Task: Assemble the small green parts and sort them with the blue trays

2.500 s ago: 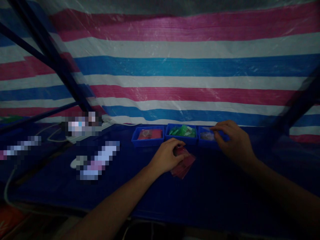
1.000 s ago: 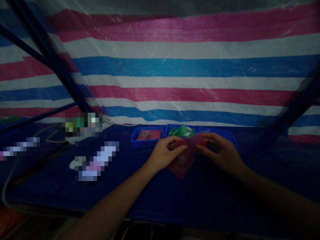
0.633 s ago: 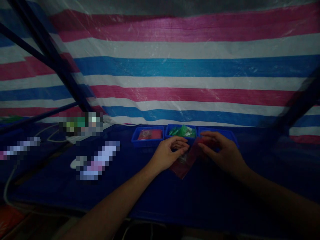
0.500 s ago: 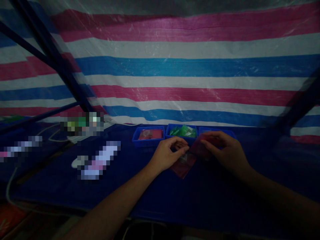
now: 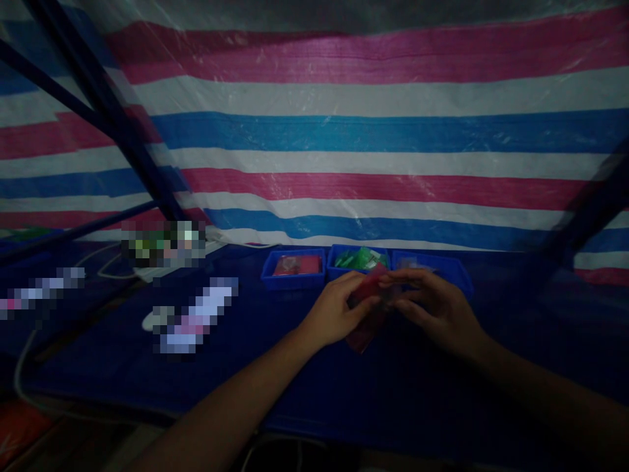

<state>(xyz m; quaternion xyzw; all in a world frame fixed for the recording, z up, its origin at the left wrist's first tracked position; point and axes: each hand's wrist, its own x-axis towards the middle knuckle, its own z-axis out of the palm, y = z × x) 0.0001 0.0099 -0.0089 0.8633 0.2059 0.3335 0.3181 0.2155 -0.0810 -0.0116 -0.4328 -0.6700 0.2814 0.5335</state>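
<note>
Woven plastic sheeting [image 5: 344,131] in pink, white and blue bands fills the wall in front of you, and dark slanting poles [image 5: 108,124] cross its left side. Below it runs the table [image 5: 393,393] under a dark blue cover. The light is low, so fine detail is lost.

Three blue trays stand side by side at the table's back edge. The left tray [image 5: 289,283] holds red pieces and the middle tray [image 5: 334,269] green ones. The right tray [image 5: 459,275] holds something pale that I cannot make out. Further left lies a white cable [image 5: 105,267].

Your left hand [image 5: 337,311] and right hand [image 5: 435,308] meet just in front of the middle tray. Both pinch one red pouch [image 5: 371,288] by the fingertips, lifted off the cloth. Under it on the table lies a small pile of red pouches [image 5: 361,337].

By my reading, the held pouch is mid-handling and the pile beneath awaits its turn. I cannot tell whether the pouch is filled.
</note>
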